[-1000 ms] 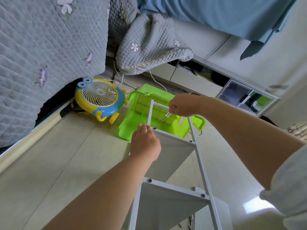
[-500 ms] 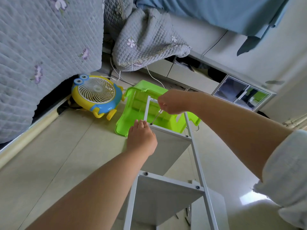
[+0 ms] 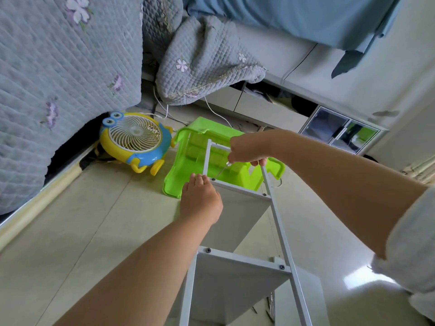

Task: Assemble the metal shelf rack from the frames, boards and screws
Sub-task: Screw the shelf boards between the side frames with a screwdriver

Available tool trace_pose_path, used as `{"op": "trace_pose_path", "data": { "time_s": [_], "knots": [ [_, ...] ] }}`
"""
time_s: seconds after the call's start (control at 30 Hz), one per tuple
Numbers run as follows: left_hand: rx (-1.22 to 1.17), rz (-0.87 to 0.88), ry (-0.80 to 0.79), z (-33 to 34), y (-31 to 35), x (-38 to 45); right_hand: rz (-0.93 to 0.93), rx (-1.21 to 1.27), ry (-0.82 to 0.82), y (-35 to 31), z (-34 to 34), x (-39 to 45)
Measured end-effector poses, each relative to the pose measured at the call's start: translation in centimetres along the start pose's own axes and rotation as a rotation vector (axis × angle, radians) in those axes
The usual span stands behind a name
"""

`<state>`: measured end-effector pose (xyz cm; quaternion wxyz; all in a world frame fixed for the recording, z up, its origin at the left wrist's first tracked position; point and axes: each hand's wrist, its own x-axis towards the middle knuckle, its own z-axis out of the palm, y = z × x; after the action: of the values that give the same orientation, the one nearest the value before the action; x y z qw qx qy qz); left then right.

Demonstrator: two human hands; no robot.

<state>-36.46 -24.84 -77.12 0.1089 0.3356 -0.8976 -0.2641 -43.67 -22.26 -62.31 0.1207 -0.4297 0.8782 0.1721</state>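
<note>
Fan [image 3: 135, 140] left of stool [image 3: 219, 158], seemingly apart

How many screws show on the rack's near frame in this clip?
4. Upper board: one at the left corner under the tool tip, one at the right. Lower board: left and right. Others may be hidden behind the hands or out of frame.

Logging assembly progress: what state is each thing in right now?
White metal shelf rack: partly assembled.
Small metal hex key: tip at the corner screw.
Right hand: grips the key.
Left hand: rests on the frame.
Green plastic stool: tipped over.
</note>
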Motion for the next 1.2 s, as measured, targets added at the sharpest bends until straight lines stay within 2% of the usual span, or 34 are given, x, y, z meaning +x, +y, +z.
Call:
{"op": "trace_pose_path", "data": {
  "time_s": [0.17,0.27,0.43,0.53,0.6,0.67,0.73,0.8,0.87,1.03,1.2],
  "knots": [
    [0.000,0.004,-0.002,0.0,0.0,0.0,-0.074,-0.119,0.167,0.0,0.3,-0.1],
    [0.001,0.008,-0.004,0.0,0.0,0.1,-0.073,-0.143,0.098,-0.5,-0.1,0.3],
    [0.046,0.011,-0.006,0.0,0.0,-0.1,0.054,0.212,-0.049,-2.4,-0.7,1.1],
    [0.068,0.014,-0.020,-0.2,0.0,-0.3,0.177,0.429,-0.121,-0.7,-0.4,1.0],
    [0.091,0.013,-0.039,-0.4,0.0,-0.4,0.251,0.582,-0.117,1.9,0.5,0.5],
    [0.133,0.011,-0.041,-0.6,0.0,-0.5,0.311,0.740,-0.033,4.6,1.8,-0.9],
    [0.202,0.036,-0.020,-0.7,0.0,-0.6,0.352,0.820,0.091,7.2,3.6,-3.3],
    [0.313,0.119,-0.009,-0.5,0.0,-0.5,0.408,0.787,0.204,9.4,6.7,-6.6],
    [0.381,0.186,-0.067,-0.4,0.0,-0.2,0.476,0.814,0.266,11.3,10.8,-9.8],
    [0.456,0.184,-0.160,-0.8,0.7,0.0,0.715,0.875,0.253,13.2,20.7,-16.2],
    [0.488,0.163,-0.155,-0.5,1.6,-0.8,0.767,0.833,0.249,12.9,26.6,-16.5]
  ]
}}
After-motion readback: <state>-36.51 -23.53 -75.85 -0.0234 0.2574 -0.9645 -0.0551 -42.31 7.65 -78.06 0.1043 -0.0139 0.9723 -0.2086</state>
